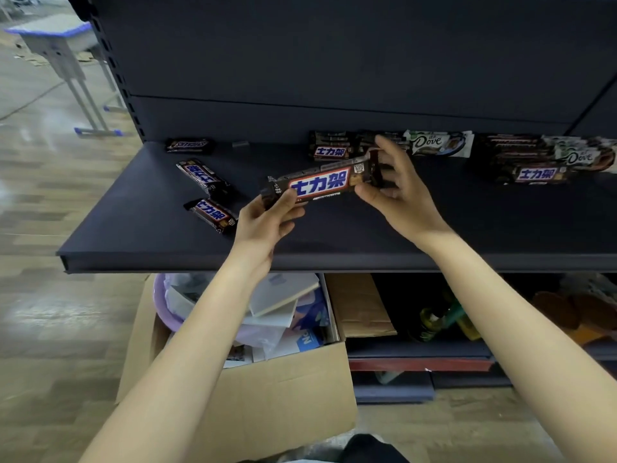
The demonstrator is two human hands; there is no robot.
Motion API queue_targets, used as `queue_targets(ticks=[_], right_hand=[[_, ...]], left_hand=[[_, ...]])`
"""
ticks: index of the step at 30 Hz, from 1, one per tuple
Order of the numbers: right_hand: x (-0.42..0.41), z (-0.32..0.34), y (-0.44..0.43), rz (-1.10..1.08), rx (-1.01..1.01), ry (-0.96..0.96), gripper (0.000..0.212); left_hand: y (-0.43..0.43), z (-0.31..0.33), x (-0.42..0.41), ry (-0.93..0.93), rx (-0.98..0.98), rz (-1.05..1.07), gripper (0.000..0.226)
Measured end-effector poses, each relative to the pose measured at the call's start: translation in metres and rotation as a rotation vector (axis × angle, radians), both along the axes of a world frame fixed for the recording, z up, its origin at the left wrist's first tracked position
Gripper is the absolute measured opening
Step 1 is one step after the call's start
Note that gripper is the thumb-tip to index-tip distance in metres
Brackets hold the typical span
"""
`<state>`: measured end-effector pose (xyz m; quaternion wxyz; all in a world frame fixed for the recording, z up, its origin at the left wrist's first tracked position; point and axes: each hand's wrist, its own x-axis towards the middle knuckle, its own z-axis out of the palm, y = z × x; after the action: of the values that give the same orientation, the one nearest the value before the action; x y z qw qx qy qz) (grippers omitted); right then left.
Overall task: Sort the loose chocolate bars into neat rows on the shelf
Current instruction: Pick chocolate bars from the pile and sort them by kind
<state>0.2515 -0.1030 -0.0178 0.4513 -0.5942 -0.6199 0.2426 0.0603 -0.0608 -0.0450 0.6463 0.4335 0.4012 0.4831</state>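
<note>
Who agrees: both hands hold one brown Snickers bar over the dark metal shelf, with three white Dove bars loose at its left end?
Wrong: the head view shows those three loose bars are brown Snickers bars, not white Dove; the rest holds.

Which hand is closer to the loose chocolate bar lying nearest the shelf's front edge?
Left. The left hand, gripping the left end of the held bar, sits just right of that loose bar; the right hand holds the other end, farther right.
</note>
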Motion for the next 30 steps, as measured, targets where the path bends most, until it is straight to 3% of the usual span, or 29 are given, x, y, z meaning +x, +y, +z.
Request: queue_targets(ticks=[2,4,7,9,13,17,21,23,25,28,30], right_hand=[[-0.001,-0.004,-0.003,-0.030,-0.029,0.076,0.066],[0.000,-0.008,-0.007,-0.040,-0.052,0.093,0.063],[0.005,-0.017,-0.013,-0.075,-0.071,0.083,0.060],[0.008,-0.024,-0.016,-0.093,-0.091,0.079,0.057],[0.009,-0.033,-0.020,-0.057,-0.137,0.081,0.055],[0.005,-0.036,-0.019,-0.029,-0.127,0.079,0.056],[0.002,-0.034,-0.018,0.009,-0.099,0.072,0.060],[0.000,-0.032,-0.018,0.031,-0.079,0.084,0.062],[-0.001,-0.030,-0.019,0.031,-0.031,0.093,0.064],[0.000,-0.027,-0.020,0.013,0.031,0.074,0.066],[0.003,-0.025,-0.021,0.021,0.008,0.074,0.061]], left_hand=[[-0.001,-0.001,0.000,0.004,0.008,0.015,0.004],[-0.005,-0.005,-0.002,0.161,0.270,0.154,0.006],[-0.002,-0.025,-0.014,0.613,1.227,0.461,0.011],[0.001,-0.036,-0.022,0.749,1.620,0.529,0.024],[-0.006,-0.037,-0.030,0.782,1.834,0.550,0.018],[-0.007,-0.040,-0.030,0.787,1.877,0.508,0.018],[-0.011,-0.040,-0.025,0.731,1.816,0.546,0.020],[-0.016,-0.039,-0.019,0.662,1.653,0.462,0.021],[-0.030,-0.029,-0.010,0.457,1.184,0.337,0.016],[-0.046,-0.011,0.011,0.018,0.229,0.207,0.017],[-0.043,-0.010,0.021,-0.124,-0.092,0.158,0.009]])
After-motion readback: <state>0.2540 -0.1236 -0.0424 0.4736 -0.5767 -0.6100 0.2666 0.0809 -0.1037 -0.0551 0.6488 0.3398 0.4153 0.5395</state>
